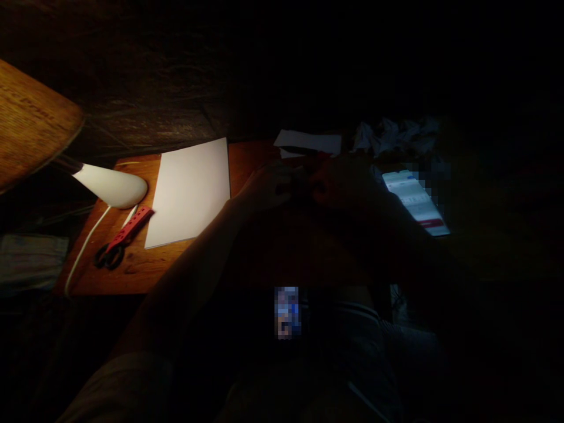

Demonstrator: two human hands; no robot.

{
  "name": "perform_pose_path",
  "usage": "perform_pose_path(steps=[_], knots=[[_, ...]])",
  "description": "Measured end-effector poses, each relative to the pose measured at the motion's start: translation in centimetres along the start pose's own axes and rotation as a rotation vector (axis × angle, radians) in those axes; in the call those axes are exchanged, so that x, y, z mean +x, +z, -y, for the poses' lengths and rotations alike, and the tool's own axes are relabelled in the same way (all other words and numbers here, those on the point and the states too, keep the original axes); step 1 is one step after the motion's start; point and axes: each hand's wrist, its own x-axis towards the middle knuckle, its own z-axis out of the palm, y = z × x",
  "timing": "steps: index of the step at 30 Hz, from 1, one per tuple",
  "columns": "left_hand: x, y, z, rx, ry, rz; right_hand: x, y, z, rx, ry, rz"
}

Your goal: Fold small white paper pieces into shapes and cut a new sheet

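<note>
Dim object (301, 178) between hands (269, 183), long axis unclear

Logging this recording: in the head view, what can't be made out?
All in the head view:
- Whether the left hand and right hand hold anything: darkness.
- Lampshade: cut off by the left edge.
- Text on the lit phone: blurred, too small; pixelation covers one side.
- Exact shapes of the pale pieces at the back: shadow.
</note>
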Motion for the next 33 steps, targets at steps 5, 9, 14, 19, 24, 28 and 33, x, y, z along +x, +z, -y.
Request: perform_pose_path(steps=[5,9,14,19,24,28,33], knots=[[-0.2,-0.1,-0.1,-0.003,0.003,-0.014,0.1,0.1,-0.1,0.001,0.008,0.002],[-0.3,-0.2,-0.2,-0.013,0.028,-0.028,0.2,0.3,-0.1,-0.006,0.021,0.003],[-0.2,-0.1,-0.1,-0.026,0.027,-0.047,0.4,1.0,-0.2,0.010,-0.019,-0.007],[-0.4,-0.3,-0.1,-0.055,0.038,-0.058,0.5,1.7,-0.3,0.034,-0.068,-0.039],[-0.3,-0.2,0.0,-0.052,0.027,-0.062,0.7,2.0,-0.4,0.050,-0.081,-0.032],[-0.3,-0.2,0.0,-0.061,0.016,-0.073,0.8,2.2,-0.4,0.046,-0.081,-0.044],[-0.3,-0.2,-0.2,-0.072,-0.013,-0.064,1.0,2.4,-0.3,0.035,-0.090,-0.029]])
